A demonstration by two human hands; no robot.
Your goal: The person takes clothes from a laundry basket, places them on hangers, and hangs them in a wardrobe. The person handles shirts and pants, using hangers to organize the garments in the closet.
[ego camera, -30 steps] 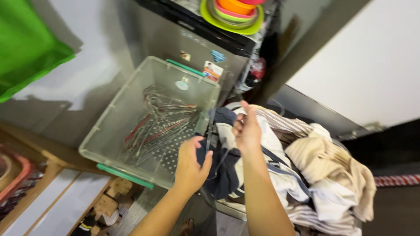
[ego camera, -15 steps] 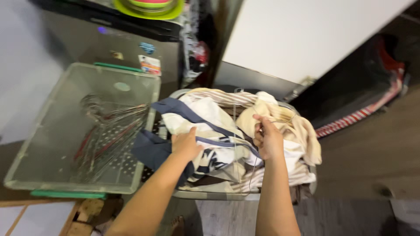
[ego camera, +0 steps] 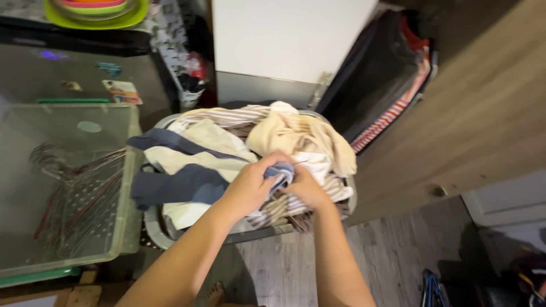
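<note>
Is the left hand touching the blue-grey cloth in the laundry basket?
Touching. The head view shows the left hand with its fingers closed around a fold of the blue-grey cloth on top of the pile in the laundry basket.

Two bare arms come up from the near edge. The left arm [ego camera: 182, 261] starts at the near left. The right arm [ego camera: 335, 267] starts near the middle. No sleeves show on either arm, all the way down to the edge. The left hand [ego camera: 248, 189] has no glove. The right hand [ego camera: 304, 187] has no glove too. No ring, watch or band shows on the hands or wrists. A bare foot [ego camera: 215, 294] with its toes peeks out at the near edge, between the arms. It has no shoe or sock.
</note>
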